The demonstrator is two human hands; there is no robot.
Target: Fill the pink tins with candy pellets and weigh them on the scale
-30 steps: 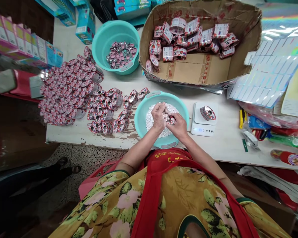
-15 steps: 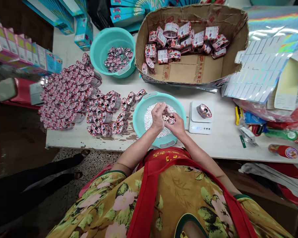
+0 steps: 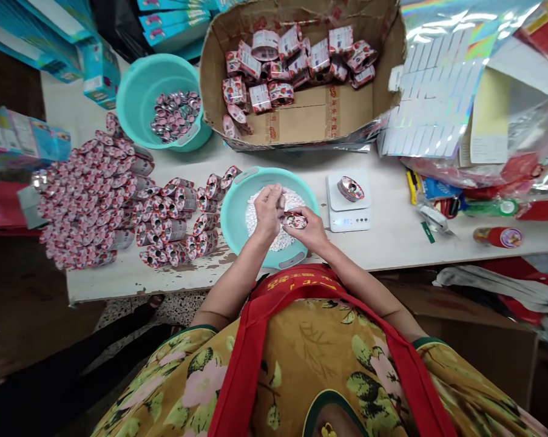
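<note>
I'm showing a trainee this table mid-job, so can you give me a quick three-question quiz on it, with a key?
1. Open question: what does the right hand hold?
2. True or false: the scale has nothing on it.
3. Fill in the blank: the turquoise bowl below the left hand contains small white ____.

Key:
1. A small printed container.
2. False: another container is on the scale.
3. Pieces.
</note>
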